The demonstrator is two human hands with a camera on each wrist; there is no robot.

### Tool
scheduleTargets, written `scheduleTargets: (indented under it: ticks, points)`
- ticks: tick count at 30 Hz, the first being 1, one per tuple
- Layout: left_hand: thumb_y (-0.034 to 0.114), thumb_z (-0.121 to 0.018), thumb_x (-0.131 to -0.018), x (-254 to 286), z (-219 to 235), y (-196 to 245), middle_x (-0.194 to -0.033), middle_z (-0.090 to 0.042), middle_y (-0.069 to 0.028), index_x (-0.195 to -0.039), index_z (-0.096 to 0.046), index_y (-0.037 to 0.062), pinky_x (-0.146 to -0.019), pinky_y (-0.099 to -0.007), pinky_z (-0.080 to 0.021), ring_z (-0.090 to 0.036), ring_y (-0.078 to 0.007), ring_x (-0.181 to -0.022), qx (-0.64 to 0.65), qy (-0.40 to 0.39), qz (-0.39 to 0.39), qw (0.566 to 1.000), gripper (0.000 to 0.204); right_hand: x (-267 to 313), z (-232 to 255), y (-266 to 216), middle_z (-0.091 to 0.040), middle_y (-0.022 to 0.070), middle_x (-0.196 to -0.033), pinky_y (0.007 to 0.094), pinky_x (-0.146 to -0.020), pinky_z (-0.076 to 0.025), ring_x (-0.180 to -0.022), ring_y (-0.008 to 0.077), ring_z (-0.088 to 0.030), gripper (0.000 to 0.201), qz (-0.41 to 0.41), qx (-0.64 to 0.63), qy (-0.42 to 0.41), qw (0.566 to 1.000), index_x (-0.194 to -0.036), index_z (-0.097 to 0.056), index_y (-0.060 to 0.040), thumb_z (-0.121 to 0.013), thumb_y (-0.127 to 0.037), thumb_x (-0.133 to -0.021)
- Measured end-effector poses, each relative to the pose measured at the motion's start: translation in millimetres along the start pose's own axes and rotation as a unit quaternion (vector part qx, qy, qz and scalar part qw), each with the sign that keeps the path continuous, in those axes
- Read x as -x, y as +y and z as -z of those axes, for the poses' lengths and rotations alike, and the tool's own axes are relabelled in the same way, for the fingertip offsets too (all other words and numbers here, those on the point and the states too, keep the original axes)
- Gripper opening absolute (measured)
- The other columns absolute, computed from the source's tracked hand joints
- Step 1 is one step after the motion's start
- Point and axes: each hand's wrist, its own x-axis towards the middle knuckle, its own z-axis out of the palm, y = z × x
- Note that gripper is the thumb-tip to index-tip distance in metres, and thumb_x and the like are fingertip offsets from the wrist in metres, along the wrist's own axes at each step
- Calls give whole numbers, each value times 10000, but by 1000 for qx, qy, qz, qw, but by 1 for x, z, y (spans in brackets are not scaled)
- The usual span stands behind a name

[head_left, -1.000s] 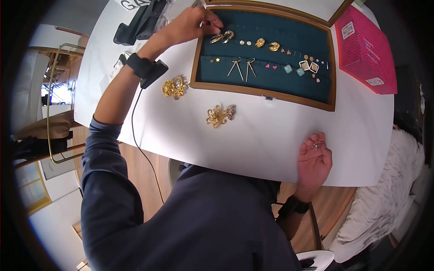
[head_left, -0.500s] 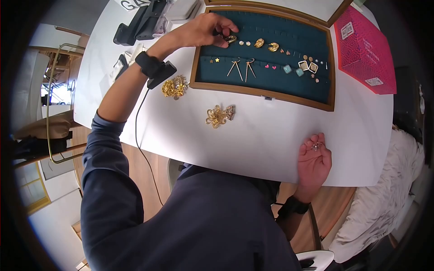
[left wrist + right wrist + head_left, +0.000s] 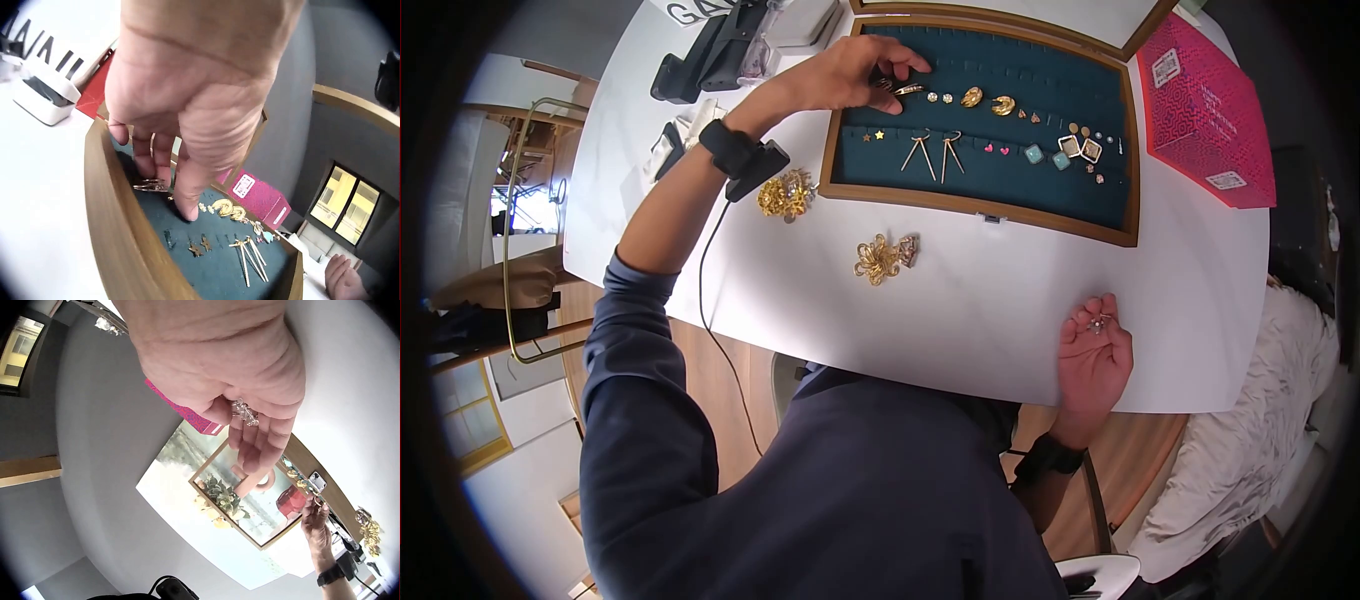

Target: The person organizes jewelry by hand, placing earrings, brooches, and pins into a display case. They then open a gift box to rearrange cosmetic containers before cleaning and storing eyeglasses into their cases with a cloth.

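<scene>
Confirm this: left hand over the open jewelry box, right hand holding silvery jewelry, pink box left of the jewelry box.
No, the pink box is right of the jewelry box, as the head view shows. The rest holds: the left hand is over the open jewelry box, and the right hand holds silvery jewelry.

Grey wall [image 3: 344,140], wooden band [image 3: 356,107] across it; dark-framed window [image 3: 353,199], yellow beyond; wood-look floor [image 3: 730,368]; white table [image 3: 970,310].

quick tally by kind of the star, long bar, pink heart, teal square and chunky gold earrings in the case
star earrings: 2
long bar earrings: 2
pink heart earrings: 2
teal square earrings: 2
chunky gold earrings: 2
total: 10
</scene>
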Motion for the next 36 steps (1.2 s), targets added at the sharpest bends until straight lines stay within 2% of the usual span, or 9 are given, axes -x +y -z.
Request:
scheduleTargets:
  ticks: [3, 6, 9, 15, 22, 25, 28, 31, 36]
  points:
    - [124, -757, -925, 3, 10, -6, -1116, -714, -83, -1232, -743, 107, -961, -378, -533, -649, -232, -1032, 12, 42, -48, 998, 308, 0, -1, 0, -646, 182, -1214, 435, -962, -559, -1099, 303, -606, 346, 3, 2, 3, 1000, -1307, -607, 25, -459, -113, -1026]
    - [166, -746, -943, 5, 24, -34, -1076, -745, -74, -1174, -775, 112, -939, -376, -538, -663, -213, -958, -58, 100, -31, 993, 239, 1, -1, 1, -648, 183, -1210, 433, -957, -562, -1096, 302, -608, 346, 4, 3, 6, 1000, -1308, -606, 24, -458, -113, -1027]
    - [182, -747, -942, 14, 24, -31, -1059, -758, -67, -1126, -795, 112, -903, -376, -545, -671, -202, -912, -85, 113, -32, 989, 203, 0, -2, 1, -648, 184, -1209, 432, -955, -563, -1094, 302, -610, 346, 2, 4, 4, 1000, -1308, -606, 24, -459, -112, -1026]
    - [132, -732, -949, 20, 8, -21, -1031, -747, -86, -1137, -787, 94, -857, -372, -554, -684, -224, -930, -48, 59, -10, 997, 199, 0, -1, 1, -649, 182, -1213, 436, -963, -559, -1096, 304, -609, 348, 0, 0, 2, 1000, -1311, -603, 26, -459, -106, -1023]
    - [40, -736, -910, 19, 17, -24, -1178, -714, -64, -1197, -741, 108, -1051, -422, -489, -637, -275, -1131, -28, 6, -72, 997, 295, 0, 1, 1, -650, 183, -1216, 438, -964, -559, -1102, 306, -607, 351, 1, -3, -1, 1000, -1311, -604, 29, -461, -102, -1019]
    - [55, -756, -898, 22, 14, -19, -1183, -716, -64, -1204, -742, 114, -1081, -434, -482, -639, -278, -1153, -41, 11, -47, 998, 312, 1, 0, 0, -650, 182, -1214, 438, -962, -560, -1103, 306, -606, 350, 2, -2, 0, 1000, -1309, -606, 28, -462, -102, -1018]
    - [109, -738, -930, 19, 12, -20, -1168, -721, -68, -1217, -741, 119, -1062, -423, -497, -649, -264, -1134, -17, 17, -37, 999, 287, 1, 0, 1, -649, 181, -1212, 438, -959, -560, -1101, 306, -605, 348, 2, -2, 2, 1000, -1307, -607, 28, -464, -102, -1018]
    - [165, -714, -962, 16, 9, -15, -1111, -731, -76, -1183, -761, 116, -1008, -399, -524, -670, -246, -1068, 42, 67, 9, 997, 231, 1, 0, 1, -649, 179, -1210, 437, -958, -560, -1099, 304, -603, 347, 2, -1, 2, 1000, -1307, -607, 28, -466, -103, -1018]
    - [152, -728, -953, 7, 1, -9, -1034, -736, -81, -1065, -787, 65, -926, -358, -543, -686, -219, -983, 6, 61, -43, 997, 154, 1, 0, 1, -649, 180, -1213, 436, -959, -557, -1097, 302, -601, 347, 2, -1, 2, 1000, -1307, -608, 27, -464, -105, -1021]
